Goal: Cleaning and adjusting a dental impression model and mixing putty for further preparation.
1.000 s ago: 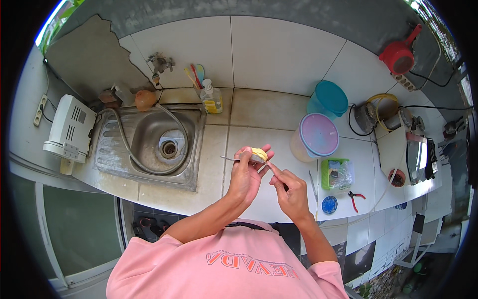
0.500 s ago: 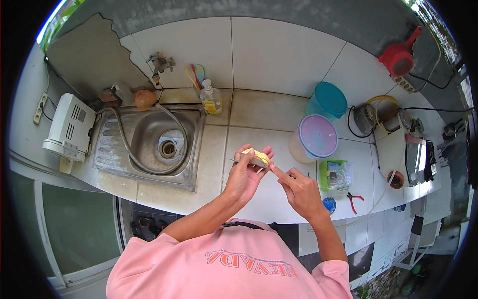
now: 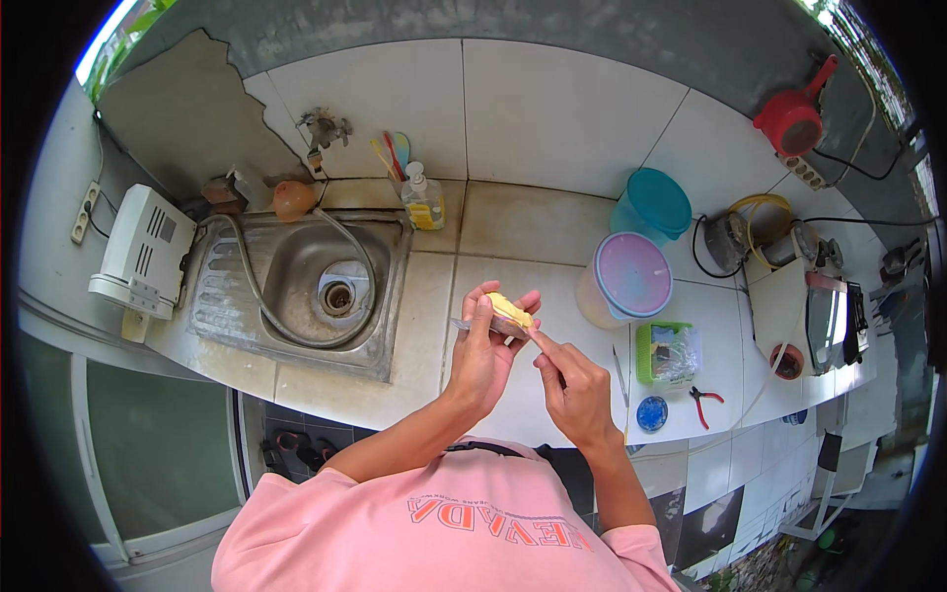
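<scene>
My left hand (image 3: 480,362), palm up, is closed around a small yellow-topped piece with a brownish-grey side (image 3: 511,312); its exact kind is unclear. A short, thin metal tip (image 3: 461,324) sticks out on the left beside my left fingers, and what it belongs to is hidden. My right hand (image 3: 577,383) is at the right end of the piece. Its index fingertip touches that end while the other fingers curl in. Whether something thin lies between these fingers cannot be made out. Both hands are above the white-tiled counter's front part.
Left is a steel sink (image 3: 326,286) with a grey hose, beside a soap bottle (image 3: 424,197). To the right stand a lilac-lidded tub (image 3: 633,274), a teal-lidded tub (image 3: 655,204), a green box (image 3: 666,353), a blue round lid (image 3: 652,413) and red-handled pliers (image 3: 703,406).
My right hand has shifted slightly left and down, its fingers more curled. The metal tip beside my left hand shows more. The piece remains in my left hand.
</scene>
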Tool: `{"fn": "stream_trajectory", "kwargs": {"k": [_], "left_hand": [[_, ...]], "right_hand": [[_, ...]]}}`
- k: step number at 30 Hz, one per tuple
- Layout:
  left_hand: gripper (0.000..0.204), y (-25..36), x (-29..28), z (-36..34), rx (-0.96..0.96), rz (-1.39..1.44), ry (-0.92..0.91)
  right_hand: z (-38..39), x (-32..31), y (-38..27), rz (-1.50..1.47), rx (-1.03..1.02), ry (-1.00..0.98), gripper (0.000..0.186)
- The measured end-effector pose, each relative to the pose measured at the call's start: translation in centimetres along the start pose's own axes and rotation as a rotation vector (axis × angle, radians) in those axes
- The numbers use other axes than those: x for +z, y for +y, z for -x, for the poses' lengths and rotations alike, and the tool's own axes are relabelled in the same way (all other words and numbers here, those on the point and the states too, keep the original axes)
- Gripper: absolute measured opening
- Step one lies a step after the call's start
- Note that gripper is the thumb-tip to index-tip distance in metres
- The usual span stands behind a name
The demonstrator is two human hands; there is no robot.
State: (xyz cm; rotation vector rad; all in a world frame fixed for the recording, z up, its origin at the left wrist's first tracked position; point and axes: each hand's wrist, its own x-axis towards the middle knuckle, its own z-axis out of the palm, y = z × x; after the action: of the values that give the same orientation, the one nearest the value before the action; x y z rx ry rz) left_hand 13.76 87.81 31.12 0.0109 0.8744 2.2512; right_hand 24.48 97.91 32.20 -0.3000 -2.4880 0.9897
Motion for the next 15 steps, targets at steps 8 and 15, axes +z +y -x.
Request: {"fn": "stream_trajectory", "kwargs": {"k": [8, 15], "left_hand": [[0.032, 0.2, -0.4, 0.4, 0.042, -0.324, -0.008], [0.034, -0.4, 0.1, 0.9, 0.057, -0.158, -0.012]], "right_hand": [[-0.2, -0.4, 0.3, 0.194, -0.134, -0.040, 0.042], [0.2, 1.5, -0.5, -0.021, 0.005, 0.096, 0.047]]}}
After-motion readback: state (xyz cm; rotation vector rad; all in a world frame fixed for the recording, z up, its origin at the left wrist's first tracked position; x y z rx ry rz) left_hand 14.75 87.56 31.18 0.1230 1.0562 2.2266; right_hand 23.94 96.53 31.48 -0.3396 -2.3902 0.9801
